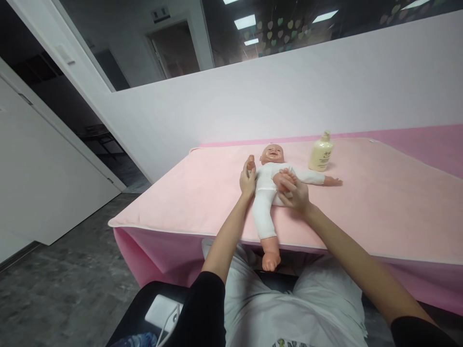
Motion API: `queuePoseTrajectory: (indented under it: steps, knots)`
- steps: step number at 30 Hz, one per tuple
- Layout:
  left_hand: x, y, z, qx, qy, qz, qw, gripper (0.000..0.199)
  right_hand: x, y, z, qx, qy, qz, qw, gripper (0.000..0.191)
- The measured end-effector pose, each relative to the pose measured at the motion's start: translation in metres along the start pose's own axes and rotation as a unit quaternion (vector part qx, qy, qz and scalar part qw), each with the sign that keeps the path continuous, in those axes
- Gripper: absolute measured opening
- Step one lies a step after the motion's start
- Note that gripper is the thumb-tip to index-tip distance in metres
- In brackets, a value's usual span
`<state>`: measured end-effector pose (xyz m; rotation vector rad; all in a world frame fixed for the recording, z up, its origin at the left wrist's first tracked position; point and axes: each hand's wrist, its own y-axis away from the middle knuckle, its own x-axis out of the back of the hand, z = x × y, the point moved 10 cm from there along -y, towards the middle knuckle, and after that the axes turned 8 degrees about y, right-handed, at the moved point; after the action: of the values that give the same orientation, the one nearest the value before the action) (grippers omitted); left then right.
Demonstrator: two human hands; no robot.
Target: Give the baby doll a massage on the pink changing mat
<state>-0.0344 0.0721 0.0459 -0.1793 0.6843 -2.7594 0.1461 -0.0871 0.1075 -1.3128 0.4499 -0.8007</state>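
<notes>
A baby doll [265, 180] with a white cloth body lies on its back on the pink mat, head toward the wall. My left hand [248, 180] is closed around the doll's arm, and the doll's small hand [251, 161] sticks up above my fingers. With my right hand [296, 195] I grip one of the doll's feet [284, 179], raised over its belly with the leg bent. The doll's other leg [264, 217] is stretched toward me, its foot hanging past the table edge. Its other arm [314, 177] lies straight out to the right.
A pale yellow bottle [320, 153] stands on the mat right of the doll's head. The pink mat [181, 193] covers the table up to the white wall [253, 106]. On a black seat at lower left lie a white device with a cable [163, 313] and blue clear plastic [139, 340].
</notes>
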Motion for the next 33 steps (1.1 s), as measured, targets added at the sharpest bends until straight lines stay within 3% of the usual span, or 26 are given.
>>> queuePoseTrajectory:
  steps: [4,7,15,19,23,26,29,33]
  knots:
    - [0.027,-0.005,-0.04,0.121,0.115,0.141,0.976,0.052,0.028,-0.005,-0.003,0.028,0.009,0.098,0.995,0.062]
    - [0.032,-0.006,-0.051,0.146,0.128,0.159,0.968,0.05,0.031,-0.007,0.004,-0.002,0.021,0.099,0.995,0.058]
    - [0.017,-0.003,-0.031,0.081,0.026,0.079,0.993,0.056,0.006,0.002,0.012,-0.03,0.045,0.02,0.998,0.048]
    - [0.003,0.003,0.002,-0.021,-0.028,0.0,0.999,0.054,0.0,0.0,0.011,-0.03,0.01,0.0,1.0,0.048]
    - [-0.015,0.013,0.029,-0.096,-0.15,-0.072,0.981,0.05,-0.011,-0.003,0.012,-0.048,0.028,-0.051,0.997,0.043]
    - [-0.024,0.017,0.038,-0.122,-0.228,-0.103,0.96,0.049,-0.024,-0.002,0.014,-0.069,0.037,-0.109,0.991,0.038]
    - [-0.027,0.019,0.04,-0.135,-0.239,-0.112,0.955,0.049,-0.032,0.002,0.015,-0.077,0.046,-0.147,0.985,0.037]
    - [-0.025,0.016,0.035,-0.119,-0.228,-0.103,0.961,0.049,-0.025,0.002,0.01,-0.048,0.02,-0.104,0.993,0.044]
